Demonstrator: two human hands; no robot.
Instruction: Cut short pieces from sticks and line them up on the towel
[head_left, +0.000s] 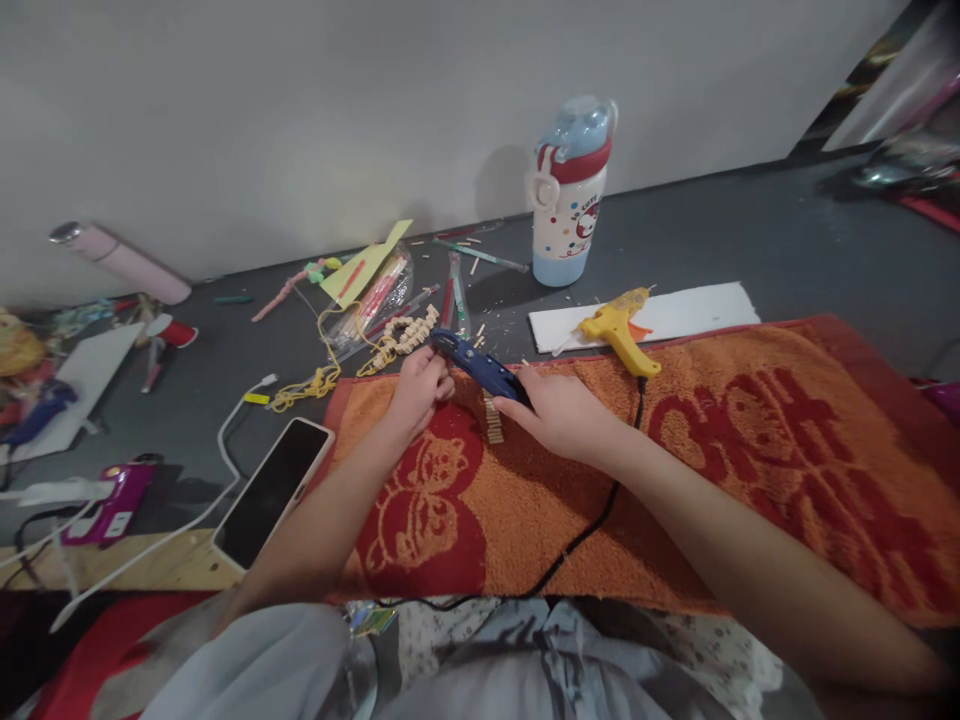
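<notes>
Grey clothing [292, 665] is being worn below the towel [555, 520], over which blue pliers [480, 368] are being gripped by the right hand [566, 412]; the left hand [421, 392] (contents indiscernible) is being curled at their tip. Cutting is presumably being done, steady alignment being required next.

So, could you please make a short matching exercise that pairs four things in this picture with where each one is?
1. dark blue hand tool
2. yellow plastic glue gun
3. black-screened rectangular phone
4. white-and-blue bottle with red band

A. rests partly on the flat white board
B. stands upright on the dark table
C. held in the right hand
D. lies left of the orange-and-red towel

Pairs: 1-C, 2-A, 3-D, 4-B
</notes>
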